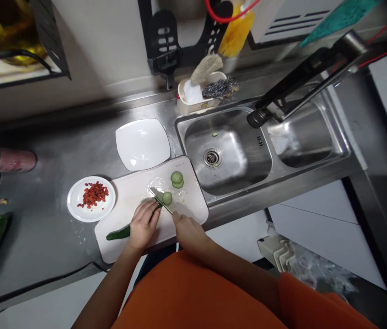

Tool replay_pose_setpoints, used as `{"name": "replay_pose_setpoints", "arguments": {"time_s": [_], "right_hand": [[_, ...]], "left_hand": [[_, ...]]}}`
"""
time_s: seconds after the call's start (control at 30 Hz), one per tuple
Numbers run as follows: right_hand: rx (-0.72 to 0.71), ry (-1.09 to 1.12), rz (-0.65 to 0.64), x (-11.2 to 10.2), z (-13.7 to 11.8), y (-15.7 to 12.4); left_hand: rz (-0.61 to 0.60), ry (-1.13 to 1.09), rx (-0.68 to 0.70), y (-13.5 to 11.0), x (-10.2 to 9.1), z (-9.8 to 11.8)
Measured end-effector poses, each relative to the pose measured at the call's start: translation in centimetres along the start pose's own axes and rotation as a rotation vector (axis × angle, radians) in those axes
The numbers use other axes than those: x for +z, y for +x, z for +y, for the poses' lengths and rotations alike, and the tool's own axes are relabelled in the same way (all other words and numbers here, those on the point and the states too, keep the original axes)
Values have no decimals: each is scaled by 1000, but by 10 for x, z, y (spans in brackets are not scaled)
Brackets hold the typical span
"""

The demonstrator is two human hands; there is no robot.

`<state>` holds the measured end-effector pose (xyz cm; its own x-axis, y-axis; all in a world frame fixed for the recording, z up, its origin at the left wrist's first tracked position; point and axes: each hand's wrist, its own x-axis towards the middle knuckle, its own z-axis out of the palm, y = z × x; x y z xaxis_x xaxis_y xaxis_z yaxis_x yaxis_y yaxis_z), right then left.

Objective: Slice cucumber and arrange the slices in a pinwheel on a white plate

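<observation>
The left hand (pixel 142 224) has its grip closed around the cucumber (pixel 119 233), near the front edge of the cutting board (pixel 128 194); the right hand (pixel 188 230) has its grip clamped on the knife (pixel 162 201).

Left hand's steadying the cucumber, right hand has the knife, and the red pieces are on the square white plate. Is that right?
Not quite: the head view shows the red pieces on the round white plate, not the square white plate. The rest is right: the left hand steadies the cucumber, and the right hand has the knife.
</observation>
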<state>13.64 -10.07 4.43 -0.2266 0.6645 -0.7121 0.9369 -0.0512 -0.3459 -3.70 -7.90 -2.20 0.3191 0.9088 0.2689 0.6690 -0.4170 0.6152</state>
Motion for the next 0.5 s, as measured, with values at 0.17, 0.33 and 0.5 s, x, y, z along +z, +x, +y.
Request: {"name": "replay_pose_setpoints", "arguments": {"time_s": [0.17,0.33,0.5], "right_hand": [[15,36,-7,5,-1,8],[22,37,15,6,-3,8],[57,-4,24,-5,5,4]], "left_hand": [[-5,-3,-8,1,-1,0],[-16,2,-20,0,-1,0],[-24,7,-14,-2,0,0]]}}
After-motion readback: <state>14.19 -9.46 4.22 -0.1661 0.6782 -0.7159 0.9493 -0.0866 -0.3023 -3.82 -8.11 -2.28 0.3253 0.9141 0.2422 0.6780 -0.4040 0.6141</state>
